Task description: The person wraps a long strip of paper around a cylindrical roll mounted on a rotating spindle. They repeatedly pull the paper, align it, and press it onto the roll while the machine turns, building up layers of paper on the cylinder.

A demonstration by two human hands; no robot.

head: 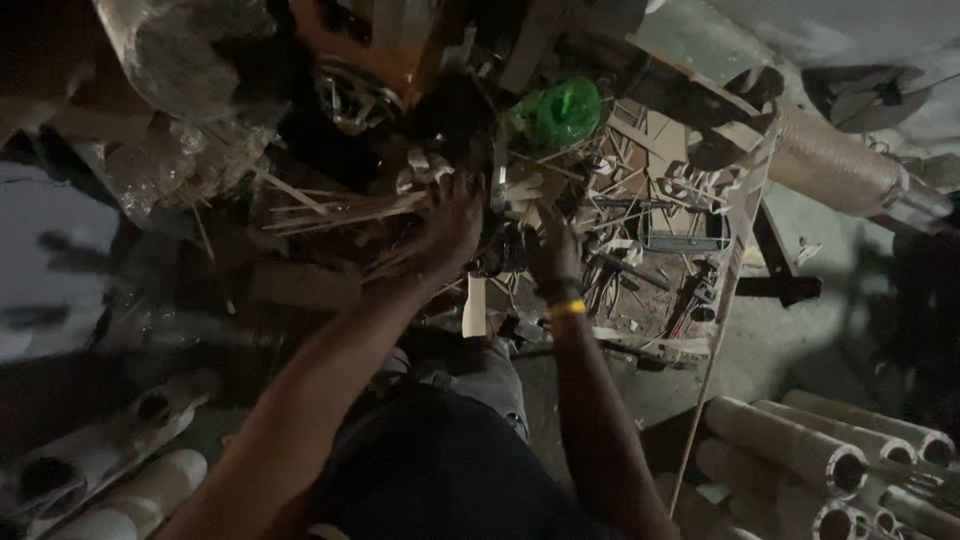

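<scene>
Left hand spread on wood strips | right hand grip unclear, at dark tool between hands, mid-bench | work underway: scraps everywhere, pale piece below; finish unclear

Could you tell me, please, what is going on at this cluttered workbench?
A person leans over a dim workbench littered with thin pale wooden strips. The left hand and the right hand, which wears a yellow wristband, both press around a small dark object at the bench's near edge; it is too dark to tell what it is. A crumpled green plastic bag lies behind, and pale cardboard tubes are stacked on the floor.
</scene>
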